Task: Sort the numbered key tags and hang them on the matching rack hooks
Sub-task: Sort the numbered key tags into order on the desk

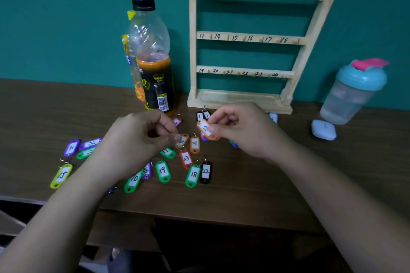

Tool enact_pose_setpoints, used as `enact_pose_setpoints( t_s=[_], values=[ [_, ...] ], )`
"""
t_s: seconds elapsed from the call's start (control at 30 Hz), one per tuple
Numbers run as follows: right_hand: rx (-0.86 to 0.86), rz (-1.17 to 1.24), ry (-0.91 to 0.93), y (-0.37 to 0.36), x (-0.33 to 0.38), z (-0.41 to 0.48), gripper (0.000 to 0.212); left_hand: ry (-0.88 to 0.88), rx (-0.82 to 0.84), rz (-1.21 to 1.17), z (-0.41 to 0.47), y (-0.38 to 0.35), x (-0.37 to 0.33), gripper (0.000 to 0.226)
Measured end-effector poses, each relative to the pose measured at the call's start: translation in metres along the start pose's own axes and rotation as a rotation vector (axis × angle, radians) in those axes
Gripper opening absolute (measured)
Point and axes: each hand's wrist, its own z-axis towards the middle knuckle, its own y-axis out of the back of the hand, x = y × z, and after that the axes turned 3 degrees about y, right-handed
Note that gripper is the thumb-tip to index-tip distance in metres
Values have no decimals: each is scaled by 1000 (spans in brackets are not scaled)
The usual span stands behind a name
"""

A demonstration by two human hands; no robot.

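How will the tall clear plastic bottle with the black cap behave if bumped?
Light nudge: the tall clear plastic bottle probably stays up, its orange liquid sitting low. Harder knock: tall and narrow, it may topple, then likely roll.

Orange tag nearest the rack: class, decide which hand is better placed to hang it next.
Right: the right hand pinches the orange tag near the rack; the left hand is farther off.

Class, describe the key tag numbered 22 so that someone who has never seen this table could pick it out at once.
Find the wooden rack standing on the brown table, then come straight toward the near edge. The tag numbered 22 lies at the front of the tag cluster, just right of green tag 18. It is black; its neighbours are green, red and orange.
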Motion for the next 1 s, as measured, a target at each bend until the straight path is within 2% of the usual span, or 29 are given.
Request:
enact_pose_setpoints(
  t_s=[0.23, 0.37, 0.63, 0.87, 1.0],
  values=[
    [-176, -234, -130, 64, -61, -13, 5, -10, 71, 73, 3, -14, -3, 11],
    [-174, -380, -197, 80, -81, -21, 7, -4, 97, 94, 4, -18, -5, 10],
    [-152, -422, -288, 83, -89, -31, 7, 1, 123, 132, 7, -19, -6, 12],
    [-145, -449, -346, 80, -85, -35, 4, 15, 73, 160, 10, -12, 1, 11],
    [-136, -473, -339, 76, -84, -34, 15, 40, 53, 163, 12, -4, 5, 10]
  ],
)
